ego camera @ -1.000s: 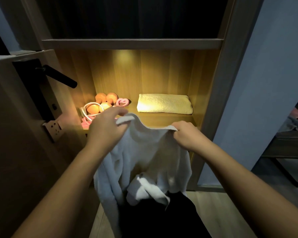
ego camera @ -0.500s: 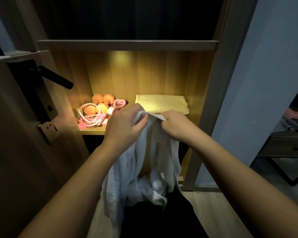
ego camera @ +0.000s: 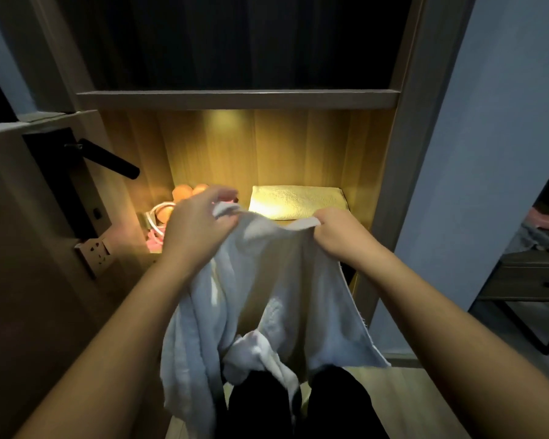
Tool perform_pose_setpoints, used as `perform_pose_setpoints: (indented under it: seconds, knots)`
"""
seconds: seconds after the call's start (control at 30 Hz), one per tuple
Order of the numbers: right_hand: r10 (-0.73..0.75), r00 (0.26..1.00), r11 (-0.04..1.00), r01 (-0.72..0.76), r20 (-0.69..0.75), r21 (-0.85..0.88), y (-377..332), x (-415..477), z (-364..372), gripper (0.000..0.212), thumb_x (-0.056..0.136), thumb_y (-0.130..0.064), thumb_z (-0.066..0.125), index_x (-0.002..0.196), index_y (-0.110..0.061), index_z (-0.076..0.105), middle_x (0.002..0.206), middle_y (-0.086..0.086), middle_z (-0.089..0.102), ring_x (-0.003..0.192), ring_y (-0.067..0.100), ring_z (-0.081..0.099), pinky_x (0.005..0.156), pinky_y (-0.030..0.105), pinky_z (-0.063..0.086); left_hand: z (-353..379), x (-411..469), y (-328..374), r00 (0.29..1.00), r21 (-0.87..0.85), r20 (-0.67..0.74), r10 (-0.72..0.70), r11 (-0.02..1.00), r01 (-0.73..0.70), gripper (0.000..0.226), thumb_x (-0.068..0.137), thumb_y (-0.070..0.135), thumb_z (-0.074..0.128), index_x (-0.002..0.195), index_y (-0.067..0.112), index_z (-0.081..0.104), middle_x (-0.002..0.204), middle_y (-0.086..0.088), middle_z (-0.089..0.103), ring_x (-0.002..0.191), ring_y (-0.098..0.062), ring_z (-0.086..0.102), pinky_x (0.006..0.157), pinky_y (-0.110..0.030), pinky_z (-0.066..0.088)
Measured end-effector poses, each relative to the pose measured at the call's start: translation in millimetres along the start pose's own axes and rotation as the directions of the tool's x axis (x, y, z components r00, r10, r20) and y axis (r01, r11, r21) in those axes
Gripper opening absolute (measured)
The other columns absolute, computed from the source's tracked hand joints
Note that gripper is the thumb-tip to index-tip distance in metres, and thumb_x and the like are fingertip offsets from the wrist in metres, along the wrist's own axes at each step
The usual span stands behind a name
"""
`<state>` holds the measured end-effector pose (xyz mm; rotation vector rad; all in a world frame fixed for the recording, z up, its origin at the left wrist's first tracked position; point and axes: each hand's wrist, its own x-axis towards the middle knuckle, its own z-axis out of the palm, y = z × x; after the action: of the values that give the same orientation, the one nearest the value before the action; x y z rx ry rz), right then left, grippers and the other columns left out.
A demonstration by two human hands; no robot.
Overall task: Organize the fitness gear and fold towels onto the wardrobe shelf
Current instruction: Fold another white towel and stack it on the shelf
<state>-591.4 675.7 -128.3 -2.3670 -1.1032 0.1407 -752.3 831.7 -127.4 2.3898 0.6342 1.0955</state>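
One white towel [ego camera: 267,296], one yellow towel [ego camera: 298,201], two hands [ego camera: 197,226] [ego camera: 336,232], one door handle [ego camera: 108,161]

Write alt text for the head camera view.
The left hand and right hand hold up a white towel before a lit wardrobe shelf. On it lie a folded yellow towel and, left, orange and pink fitness gear.

No writing, label, brand, number or sign can be read anywhere in the view (the wall socket [ego camera: 97,253] and the door's black lock plate [ego camera: 61,182] are too dim and small to show any marking).
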Motion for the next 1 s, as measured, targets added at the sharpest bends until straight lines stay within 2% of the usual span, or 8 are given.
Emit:
perform_pose_setpoints:
  seconds: [0.13, 0.23, 0.4, 0.57, 0.67, 0.83, 0.93, 1.0]
  knots:
    - [-0.072, 0.997, 0.997, 0.072, 0.031, -0.003, -27.7, 6.3, -8.4, 0.024, 0.088, -0.004, 0.040, 0.090, -0.002, 0.063, 0.093, 0.015, 0.063, 0.089, 0.032, 0.057, 0.060, 0.031, 0.037, 19.5, -3.6, 26.2, 0.968, 0.014, 0.203, 0.145, 0.989, -0.151, 0.039, 0.082, 0.038, 0.074, 0.119, 0.029, 0.067, 0.116, 0.012, 0.068, 0.107, -0.010, 0.061, 0.092, -0.032, 0.048]
    - [-0.087, 0.996, 0.996, 0.088, 0.027, -0.023, -41.0, 9.1, -17.8, 0.024, 0.089, -0.007, 0.043, 0.094, -0.002, 0.066, 0.095, 0.016, 0.063, 0.090, 0.032, 0.057, 0.061, 0.030, 0.035, 27.1, 0.8, 31.5, 0.952, 0.061, 0.256, 0.166, 0.980, -0.187, 0.032, 0.085, 0.034, 0.067, 0.117, 0.032, 0.065, 0.105, 0.007, 0.071, 0.096, -0.017, 0.063, 0.079, -0.038, 0.052]
    - [-0.009, 1.000, 0.998, 0.011, 0.023, -0.068, -33.4, 15.8, -27.5, 0.023, 0.091, -0.007, 0.037, 0.086, -0.005, 0.060, 0.082, 0.010, 0.057, 0.076, 0.025, 0.053, 0.053, 0.029, 0.034, 17.8, 14.7, 36.3, 0.978, 0.101, 0.009, 0.210, 0.972, -0.210, 0.012, 0.092, 0.026, 0.060, 0.094, 0.017, 0.069, 0.078, -0.001, 0.067, 0.074, -0.025, 0.060, 0.061, -0.035, 0.043]
    - [0.072, 0.996, 0.997, -0.070, 0.047, -0.042, -13.2, 17.8, -36.2, 0.026, 0.096, -0.009, 0.036, 0.107, -0.010, 0.059, 0.100, 0.009, 0.060, 0.087, 0.025, 0.059, 0.070, 0.036, 0.050, -13.1, 45.4, 35.5, 0.982, 0.026, -0.121, 0.148, 0.989, -0.146, 0.014, 0.091, 0.027, 0.057, 0.090, 0.017, 0.067, 0.078, -0.004, 0.066, 0.075, -0.027, 0.060, 0.063, -0.044, 0.050]
    - [0.130, 0.991, 0.989, -0.126, 0.041, -0.078, 2.0, 15.7, -48.7, 0.026, 0.094, -0.006, 0.036, 0.104, -0.008, 0.060, 0.093, 0.009, 0.058, 0.081, 0.024, 0.056, 0.059, 0.029, 0.044, -29.7, 59.4, 31.8, 0.984, -0.038, -0.172, 0.044, 0.998, -0.051, 0.011, 0.094, 0.021, 0.059, 0.093, 0.017, 0.069, 0.083, -0.002, 0.067, 0.081, -0.021, 0.061, 0.069, -0.040, 0.052]
    - [0.085, 0.996, 0.993, -0.083, 0.017, -0.079, -7.7, 16.6, -66.6, 0.027, 0.091, -0.001, 0.036, 0.095, -0.003, 0.063, 0.089, 0.012, 0.060, 0.079, 0.027, 0.056, 0.060, 0.030, 0.039, -20.4, 72.0, 34.1, 0.995, 0.071, 0.096, 0.028, 0.997, -0.034, 0.017, 0.086, 0.020, 0.069, 0.102, 0.022, 0.074, 0.102, 0.001, 0.072, 0.097, -0.019, 0.063, 0.083, -0.035, 0.052]
    - [-0.003, 1.000, 0.996, 0.004, 0.017, -0.087, -31.1, 20.9, -73.9, 0.025, 0.094, -0.006, 0.038, 0.096, -0.004, 0.064, 0.093, 0.011, 0.061, 0.080, 0.025, 0.056, 0.057, 0.029, 0.038, 2.7, 62.4, 45.2, 0.941, 0.028, 0.324, 0.093, 0.994, -0.107, 0.036, 0.077, 0.035, 0.078, 0.112, 0.025, 0.072, 0.111, 0.009, 0.071, 0.104, -0.009, 0.063, 0.090, -0.031, 0.050]
    - [-0.030, 1.000, 0.993, 0.030, 0.005, -0.113, -42.1, 25.5, -77.6, 0.023, 0.096, -0.010, 0.042, 0.098, -0.004, 0.064, 0.092, 0.011, 0.061, 0.081, 0.025, 0.057, 0.058, 0.028, 0.039, 16.7, 56.8, 52.3, 0.916, -0.036, 0.368, 0.160, 0.987, -0.159, 0.042, 0.075, 0.041, 0.079, 0.113, 0.026, 0.070, 0.111, 0.013, 0.070, 0.102, -0.006, 0.062, 0.089, -0.031, 0.051]
